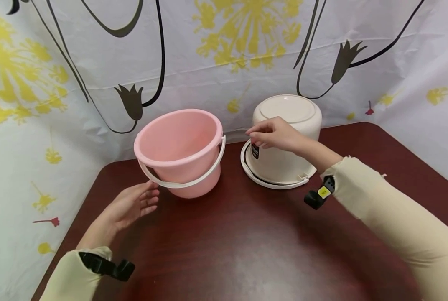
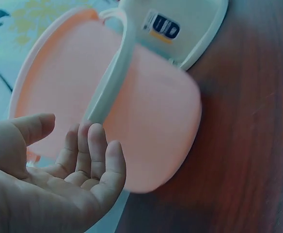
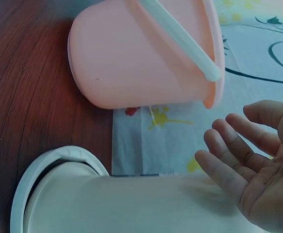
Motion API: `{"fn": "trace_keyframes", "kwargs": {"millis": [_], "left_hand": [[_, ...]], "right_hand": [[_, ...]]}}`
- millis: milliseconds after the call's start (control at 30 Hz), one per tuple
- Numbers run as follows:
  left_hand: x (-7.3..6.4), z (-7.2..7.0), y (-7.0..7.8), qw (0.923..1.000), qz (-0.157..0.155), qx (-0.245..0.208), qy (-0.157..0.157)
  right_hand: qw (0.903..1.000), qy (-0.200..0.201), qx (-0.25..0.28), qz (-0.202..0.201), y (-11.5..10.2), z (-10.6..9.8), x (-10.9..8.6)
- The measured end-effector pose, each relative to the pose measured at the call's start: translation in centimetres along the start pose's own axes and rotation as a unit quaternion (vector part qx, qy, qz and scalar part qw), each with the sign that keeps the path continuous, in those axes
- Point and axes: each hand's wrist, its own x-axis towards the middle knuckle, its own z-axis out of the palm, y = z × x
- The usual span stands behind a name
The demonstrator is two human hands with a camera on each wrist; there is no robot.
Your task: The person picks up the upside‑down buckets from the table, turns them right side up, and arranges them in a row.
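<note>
A pink bucket with its mouth up is at the back left of the table, and its white handle hangs down over the front. My left hand is beside it, fingers loosely bent, with fingertips right at the handle. In the left wrist view those fingers overlap the handle without curling round it. Right of the pink bucket, a cream bucket stands upside down, its rim and handle on the table. My right hand is in front of its upper left side, palm toward the pink bucket, fingers relaxed and holding nothing.
The dark red-brown table extends toward me from both buckets. Behind and at the sides hangs a white sheet with yellow and dark flower prints. A dark label is on the cream bucket's side.
</note>
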Motion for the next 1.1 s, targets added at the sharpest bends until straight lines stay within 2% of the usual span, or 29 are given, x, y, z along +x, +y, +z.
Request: {"fn": "trace_keyframes", "kwargs": {"millis": [100, 333, 533, 800, 1100], "left_hand": [[-0.2, 1.0, -0.3, 0.9997, 0.003, 0.001, -0.026], [-0.2, 3.7, -0.9, 0.9963, 0.016, 0.008, -0.084], [0.1, 6.1, -1.1, 0.9933, 0.019, 0.038, -0.107], [1.2, 9.6, -0.9, 0.9879, 0.027, 0.071, -0.135], [2.3, 13.5, -0.8, 0.9799, 0.022, 0.082, -0.181]], "right_hand": [[1.0, 0.005, 0.001, 0.0, 0.2, -0.6, -0.9], [0.9994, -0.013, -0.032, -0.002, 0.9, -2.2, -3.5], [0.9985, -0.014, -0.05, 0.012, 2.3, -3.4, -5.7], [0.9967, 0.001, -0.08, 0.015, 3.8, -5.3, -7.9], [0.9972, -0.006, -0.072, 0.018, 5.7, -6.8, -10.0]]}}
